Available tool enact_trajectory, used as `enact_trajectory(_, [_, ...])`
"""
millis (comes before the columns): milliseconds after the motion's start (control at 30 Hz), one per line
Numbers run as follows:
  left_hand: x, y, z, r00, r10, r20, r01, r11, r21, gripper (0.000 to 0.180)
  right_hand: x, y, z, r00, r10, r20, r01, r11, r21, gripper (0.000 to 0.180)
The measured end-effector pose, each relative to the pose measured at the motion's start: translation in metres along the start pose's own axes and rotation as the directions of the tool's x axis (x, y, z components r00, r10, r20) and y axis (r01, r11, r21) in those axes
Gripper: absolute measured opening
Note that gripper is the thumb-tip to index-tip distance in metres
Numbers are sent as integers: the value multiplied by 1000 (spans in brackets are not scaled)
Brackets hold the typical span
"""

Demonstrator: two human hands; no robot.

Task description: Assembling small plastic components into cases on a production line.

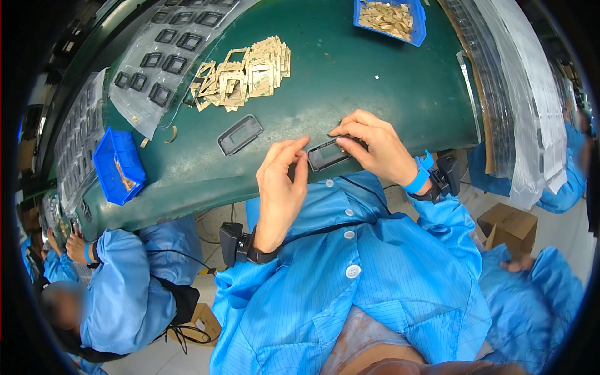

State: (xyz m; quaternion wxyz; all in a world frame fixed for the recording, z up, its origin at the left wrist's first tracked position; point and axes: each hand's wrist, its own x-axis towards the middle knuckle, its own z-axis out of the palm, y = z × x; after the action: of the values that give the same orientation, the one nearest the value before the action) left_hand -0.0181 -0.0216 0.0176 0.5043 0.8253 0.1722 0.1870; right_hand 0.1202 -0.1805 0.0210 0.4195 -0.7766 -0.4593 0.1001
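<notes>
At the near edge of the table, my right hand (375, 142) grips a small black rectangular plastic frame (317, 165) by its right part, thumb on top and fingers behind. My left hand (281, 181) is beside the frame's left end, thumb and index finger drawn together in a pinch. Whatever may be between those fingertips is too small to make out. Another dark rectangular frame (225, 145) with a window in it lies on the table, left of my hands. Beyond it is a loose pile of thin beige frame-shaped pieces (259, 74).
The green table (325, 69) carries a blue bin of beige scraps (420, 24) at the far right and another blue bin (119, 150) at left. Clear trays of black frames (147, 100) stand far left; stacked plastic trays (500, 94) line the right. A co-worker (125, 281) sits at left.
</notes>
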Motion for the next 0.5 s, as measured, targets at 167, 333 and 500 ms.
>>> enact_trajectory(167, [-2, -2, 13, 996, 50, -71, -45, 997, 63, 22, 0, -10, 10, 997, -12, -71, 2, 990, -139, 14])
enact_trajectory(333, [9, 0, 12, 998, -2, -62, 5, 999, 50, 15, 5, -1, 3, 999, 33, -6, -33, 999, -14, 15])
enact_trajectory(500, [10, 1, 3, 996, -87, 1, 87, 996, 0, 9, 10, 2, -10, 995, 4, 101, -10, 998, 56, 15])
